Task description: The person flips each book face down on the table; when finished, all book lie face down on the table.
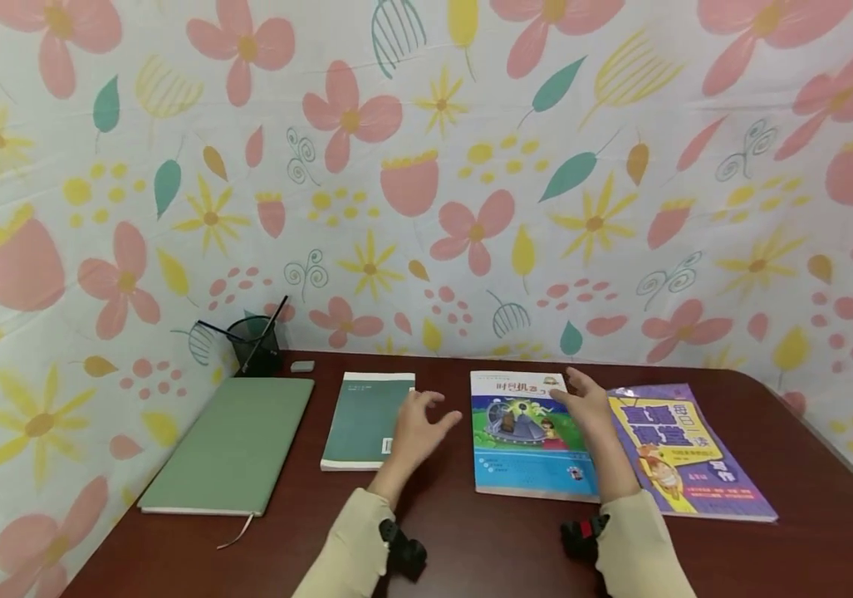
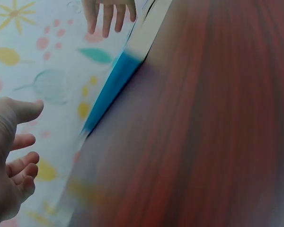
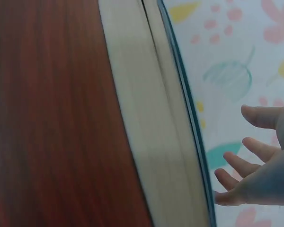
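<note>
The left hand point(image 1: 417, 428) hovers with fingers spread and relaxed, holding nothing, between the teal book point(image 1: 368, 418) and the blue picture book point(image 1: 523, 440); its fingertips hang over the teal book's right edge. From the left wrist view the palm point(image 2: 9, 161) is open, fingers loosely bent, with the blue book's edge point(image 2: 114, 85) just ahead of it on the table.

The right hand point(image 1: 589, 411) is open too, fingers extended, held over the right side of the blue picture book near its top corner, gripping nothing. The right wrist view shows those fingers point(image 3: 255, 165) splayed in the air beside the book's pale page block point(image 3: 151, 123); whether they touch the cover cannot be told.

The blue picture book lies flat at the middle of the dark red table point(image 1: 486, 540), between the two hands. Just to its right, overlapping under its edge, lies a purple book point(image 1: 683, 453). Further left of the teal book rests a green notebook point(image 1: 235, 444), with a black pen cup point(image 1: 256, 342) and a small grey eraser point(image 1: 302, 365) behind it. A flowered cloth point(image 1: 426, 166) covers the wall behind.
</note>
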Action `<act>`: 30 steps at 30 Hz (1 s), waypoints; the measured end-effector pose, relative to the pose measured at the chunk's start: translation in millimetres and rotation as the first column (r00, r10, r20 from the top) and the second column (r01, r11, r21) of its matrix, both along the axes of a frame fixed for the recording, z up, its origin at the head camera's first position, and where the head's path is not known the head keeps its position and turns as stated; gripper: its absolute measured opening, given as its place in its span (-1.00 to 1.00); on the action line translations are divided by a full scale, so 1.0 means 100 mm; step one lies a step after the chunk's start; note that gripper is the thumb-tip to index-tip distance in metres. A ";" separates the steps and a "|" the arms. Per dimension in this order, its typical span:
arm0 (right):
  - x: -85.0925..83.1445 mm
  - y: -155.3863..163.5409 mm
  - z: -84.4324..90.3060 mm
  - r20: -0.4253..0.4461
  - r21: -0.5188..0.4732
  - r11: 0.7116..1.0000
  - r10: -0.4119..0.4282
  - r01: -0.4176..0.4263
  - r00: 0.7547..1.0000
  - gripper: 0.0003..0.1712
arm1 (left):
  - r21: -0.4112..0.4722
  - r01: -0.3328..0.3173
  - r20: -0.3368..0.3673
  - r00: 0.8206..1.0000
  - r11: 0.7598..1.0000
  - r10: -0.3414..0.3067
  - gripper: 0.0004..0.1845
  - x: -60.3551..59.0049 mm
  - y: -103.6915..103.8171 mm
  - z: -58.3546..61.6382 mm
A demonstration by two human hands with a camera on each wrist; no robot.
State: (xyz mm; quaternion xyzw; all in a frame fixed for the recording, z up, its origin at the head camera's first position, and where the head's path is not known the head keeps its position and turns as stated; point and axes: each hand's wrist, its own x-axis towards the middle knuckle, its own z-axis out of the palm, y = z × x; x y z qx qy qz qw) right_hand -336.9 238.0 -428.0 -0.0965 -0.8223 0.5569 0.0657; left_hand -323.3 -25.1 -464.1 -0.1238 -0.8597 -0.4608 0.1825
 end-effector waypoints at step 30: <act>-0.05 0.33 -0.45 0.072 -0.003 0.983 0.186 -0.186 0.980 -0.18 | -0.084 -0.073 0.126 0.989 0.994 0.084 -0.30 0.07 0.61 -0.30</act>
